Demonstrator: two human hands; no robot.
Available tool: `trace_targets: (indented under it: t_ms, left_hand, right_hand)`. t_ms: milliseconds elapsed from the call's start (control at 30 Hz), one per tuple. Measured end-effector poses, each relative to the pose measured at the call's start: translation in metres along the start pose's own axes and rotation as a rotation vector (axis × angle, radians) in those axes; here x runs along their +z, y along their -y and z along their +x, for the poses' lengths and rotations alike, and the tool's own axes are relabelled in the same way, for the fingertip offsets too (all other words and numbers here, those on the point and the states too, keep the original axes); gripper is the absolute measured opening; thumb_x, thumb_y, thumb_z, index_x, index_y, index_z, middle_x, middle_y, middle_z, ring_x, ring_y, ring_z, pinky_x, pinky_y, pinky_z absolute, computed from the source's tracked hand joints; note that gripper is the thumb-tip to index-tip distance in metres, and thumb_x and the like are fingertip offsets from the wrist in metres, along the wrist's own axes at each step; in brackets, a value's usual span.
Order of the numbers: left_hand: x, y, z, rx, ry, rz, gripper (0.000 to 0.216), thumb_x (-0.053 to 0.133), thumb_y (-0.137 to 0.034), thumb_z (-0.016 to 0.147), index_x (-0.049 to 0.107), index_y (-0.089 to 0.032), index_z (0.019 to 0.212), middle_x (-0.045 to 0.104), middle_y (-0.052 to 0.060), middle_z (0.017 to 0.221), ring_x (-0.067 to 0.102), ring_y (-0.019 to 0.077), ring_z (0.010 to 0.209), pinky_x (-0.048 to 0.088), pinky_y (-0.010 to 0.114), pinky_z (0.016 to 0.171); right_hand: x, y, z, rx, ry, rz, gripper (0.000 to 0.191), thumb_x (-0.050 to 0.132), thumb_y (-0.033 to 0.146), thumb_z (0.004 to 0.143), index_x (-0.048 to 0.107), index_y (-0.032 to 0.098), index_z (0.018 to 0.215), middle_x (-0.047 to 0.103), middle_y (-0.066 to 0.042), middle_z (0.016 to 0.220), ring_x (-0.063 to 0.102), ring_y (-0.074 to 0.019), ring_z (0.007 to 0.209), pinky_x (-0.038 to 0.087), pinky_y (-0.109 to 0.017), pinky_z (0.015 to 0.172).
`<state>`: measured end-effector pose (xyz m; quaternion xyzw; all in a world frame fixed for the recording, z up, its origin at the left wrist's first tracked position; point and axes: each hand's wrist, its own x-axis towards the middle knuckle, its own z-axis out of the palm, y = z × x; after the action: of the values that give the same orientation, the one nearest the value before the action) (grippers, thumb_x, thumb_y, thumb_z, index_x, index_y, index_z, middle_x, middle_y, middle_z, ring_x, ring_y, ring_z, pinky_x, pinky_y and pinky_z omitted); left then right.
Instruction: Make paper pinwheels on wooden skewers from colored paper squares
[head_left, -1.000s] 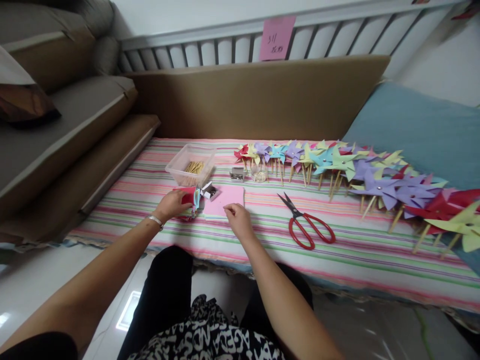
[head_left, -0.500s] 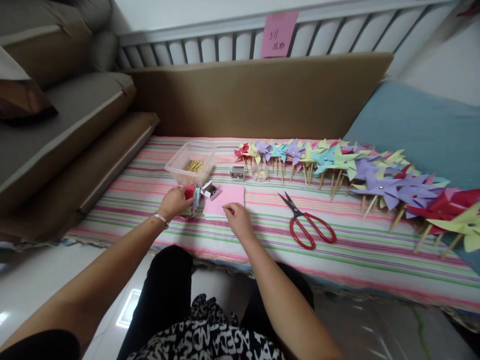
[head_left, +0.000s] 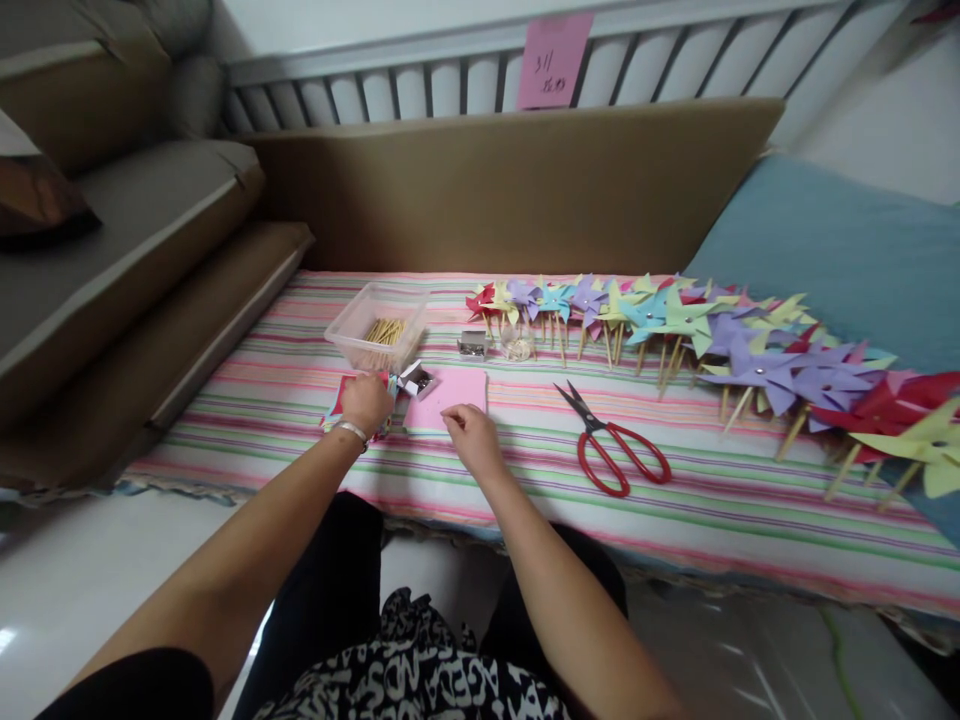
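My left hand point(head_left: 367, 402) rests palm down on a small stack of coloured paper squares point(head_left: 336, 405) lying flat on the striped cloth. My right hand point(head_left: 472, 438) sits at the near edge of a pink paper square point(head_left: 457, 388), fingertips pinching or pressing its edge. A small open box of metal pins point(head_left: 418, 379) lies between the two hands, just beyond them.
A clear plastic tub of wooden sticks point(head_left: 375, 332) stands behind my left hand. Red-handled scissors point(head_left: 616, 450) lie to the right. A long row of finished paper pinwheels point(head_left: 705, 335) runs along the back right. A tan cushion point(head_left: 517, 185) backs the striped cloth point(head_left: 525, 500).
My left hand has laid the paper stack it held upright down flat and now covers it. My right hand has stayed at the pink square.
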<state>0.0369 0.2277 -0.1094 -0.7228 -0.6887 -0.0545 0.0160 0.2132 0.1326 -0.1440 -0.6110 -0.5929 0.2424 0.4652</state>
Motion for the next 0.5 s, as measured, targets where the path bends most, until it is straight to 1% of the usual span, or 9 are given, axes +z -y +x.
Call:
trace_targets:
  t_ms: [133,333,400,500]
  left_hand:
    - [-0.001,-0.003,0.002,-0.023,-0.003,-0.031,0.042,0.048,-0.035,0.079,0.067,-0.002,0.098,0.066,0.03,0.094,0.063,0.0387,0.092,0.043,0.043,0.075]
    - [-0.001,-0.003,0.001,-0.055,-0.014,-0.126,0.038,0.052,-0.032,0.077,0.068,-0.005,0.098,0.066,0.029,0.096,0.063,0.0383,0.094,0.045,0.043,0.076]
    - [-0.001,0.002,0.003,-0.068,-0.008,-0.191,0.034,0.052,-0.03,0.075,0.07,-0.007,0.093,0.068,0.027,0.091,0.064,0.038,0.093,0.045,0.043,0.076]
    - [-0.006,0.018,0.008,-0.094,-0.001,-0.334,0.024,0.053,-0.026,0.072,0.071,-0.01,0.077,0.069,0.024,0.08,0.064,0.0375,0.09,0.046,0.042,0.075]
  right_hand:
    - [-0.001,0.002,-0.001,0.003,0.004,-0.004,0.014,0.056,0.014,0.079,0.069,0.02,0.081,0.068,-0.005,0.084,0.062,-0.0181,0.078,0.048,-0.031,0.077]
    - [-0.002,0.002,-0.001,0.008,0.008,0.0,0.014,0.056,0.015,0.079,0.069,0.02,0.081,0.068,-0.005,0.084,0.063,-0.0189,0.078,0.048,-0.032,0.077]
    - [-0.002,0.002,-0.001,0.011,0.008,0.005,0.014,0.056,0.015,0.079,0.069,0.02,0.081,0.068,-0.005,0.084,0.063,-0.0187,0.078,0.048,-0.032,0.077]
    - [-0.001,0.002,-0.001,0.016,0.007,0.02,0.014,0.056,0.015,0.079,0.069,0.02,0.081,0.068,-0.005,0.084,0.062,-0.0185,0.078,0.048,-0.032,0.077]
